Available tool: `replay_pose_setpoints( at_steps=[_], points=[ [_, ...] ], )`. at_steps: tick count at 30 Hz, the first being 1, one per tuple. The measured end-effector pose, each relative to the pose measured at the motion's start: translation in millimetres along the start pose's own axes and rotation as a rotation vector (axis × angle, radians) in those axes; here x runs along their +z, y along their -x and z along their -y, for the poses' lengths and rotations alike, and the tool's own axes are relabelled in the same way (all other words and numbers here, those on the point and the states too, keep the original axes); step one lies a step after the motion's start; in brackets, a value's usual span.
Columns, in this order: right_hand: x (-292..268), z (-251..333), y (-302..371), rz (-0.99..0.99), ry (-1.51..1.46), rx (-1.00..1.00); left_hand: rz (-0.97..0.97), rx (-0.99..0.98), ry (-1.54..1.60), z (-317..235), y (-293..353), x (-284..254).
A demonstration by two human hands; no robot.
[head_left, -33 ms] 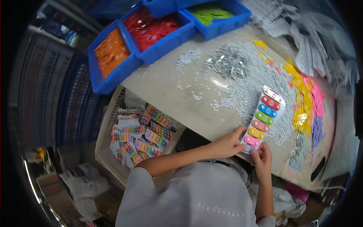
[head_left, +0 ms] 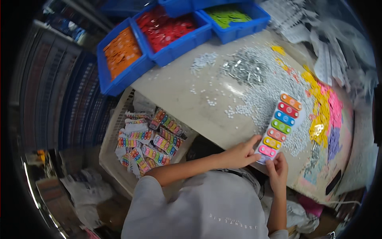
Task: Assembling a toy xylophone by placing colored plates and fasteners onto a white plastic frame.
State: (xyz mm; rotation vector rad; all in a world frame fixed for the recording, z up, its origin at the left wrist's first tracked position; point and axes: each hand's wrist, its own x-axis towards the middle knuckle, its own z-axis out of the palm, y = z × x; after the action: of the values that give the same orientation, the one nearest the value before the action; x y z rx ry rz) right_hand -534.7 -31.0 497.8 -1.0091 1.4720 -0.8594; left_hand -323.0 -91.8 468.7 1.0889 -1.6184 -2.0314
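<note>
A small toy xylophone [head_left: 281, 127] with a white base lies tilted over the table's near right part. Its bars run orange, red, blue, green, coral, yellow and pink from the far end toward me. My left hand [head_left: 242, 154] grips the near left edge, thumb and index finger at the pink bar. At the near right corner my right hand [head_left: 278, 169] pinches the base, its other fingers curled. Past the toy spreads a heap of small white round pieces [head_left: 258, 97], partly hidden by it. Shiny metal strips [head_left: 248, 71] lie on that heap.
Blue bins hold orange bars [head_left: 122, 52], red bars [head_left: 165, 32] and green bars [head_left: 229, 16]. Yellow bars [head_left: 319, 115], pink bars [head_left: 335, 105] and purple bars [head_left: 334, 143] line the right side. A pale crate [head_left: 113, 159] of finished-looking xylophones stands below the table's left edge.
The xylophone's far end looked brownish and shiny white before; now its orange bar shows plainly. The whole view has shifted slightly. Both hands keep their hold on the near end.
</note>
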Motion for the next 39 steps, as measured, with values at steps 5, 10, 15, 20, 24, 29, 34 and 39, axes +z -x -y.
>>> replay_pose_setpoints(
  at_steps=[5,10,15,20,24,29,34,39],
  points=[
    [26,65,13,0.106,0.554,-0.418,-0.328,0.333,-0.108,-2,43,-6],
    [86,81,5,0.427,0.67,-0.946,-0.791,0.64,0.7,4,88,-9],
    [101,54,-16,0.282,0.682,-0.87,-1.425,0.343,1.044,108,150,-56],
    [84,-2,-42,0.043,0.62,-0.638,-1.609,0.039,1.101,297,207,-72],
    [81,-13,-40,-0.01,0.602,-0.629,-1.788,0.031,1.264,391,226,-90],
    [86,-11,-41,-0.024,0.669,-0.724,-2.197,-0.062,1.107,431,267,-149],
    [87,-12,-42,-0.009,0.663,-0.71,-2.382,-0.077,1.067,488,406,-188],
    [84,-11,-44,0.007,0.7,-0.746,-2.156,-0.577,0.439,473,578,-186]
  ],
)
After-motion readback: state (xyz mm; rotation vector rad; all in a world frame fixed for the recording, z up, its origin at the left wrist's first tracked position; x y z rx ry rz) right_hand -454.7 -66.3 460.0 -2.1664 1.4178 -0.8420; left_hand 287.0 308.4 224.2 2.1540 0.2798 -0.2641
